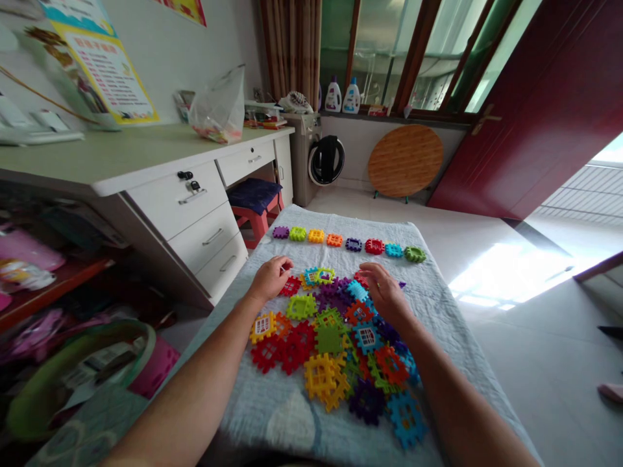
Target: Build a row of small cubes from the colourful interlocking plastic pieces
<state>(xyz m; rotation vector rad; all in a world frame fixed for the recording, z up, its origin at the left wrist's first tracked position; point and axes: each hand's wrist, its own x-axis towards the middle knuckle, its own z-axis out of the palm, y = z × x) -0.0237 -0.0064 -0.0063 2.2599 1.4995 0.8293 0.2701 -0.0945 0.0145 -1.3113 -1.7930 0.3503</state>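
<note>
A pile of colourful plastic interlocking blocks (329, 338) lies on a cloth-covered table. My left hand (271, 279) is at the pile's left edge, beside a red block (291, 286). Its fingers are loosely bent and apart, with nothing visible in them. Over the right side of the pile rests my right hand (386, 290), fingers loosely extended near a light blue block (357, 290); what lies under its palm is hidden. Beyond both hands a row of several blocks runs across the cloth, from a purple block (281, 232) to a green block (415, 253).
The pale blue cloth (448, 363) covers the table. To the left stand a white desk (170, 207) with drawers and a stool (256, 198). Behind are a washing machine (304, 155) and a round wooden board (405, 160). A pink and green tub (150, 363) sits at lower left.
</note>
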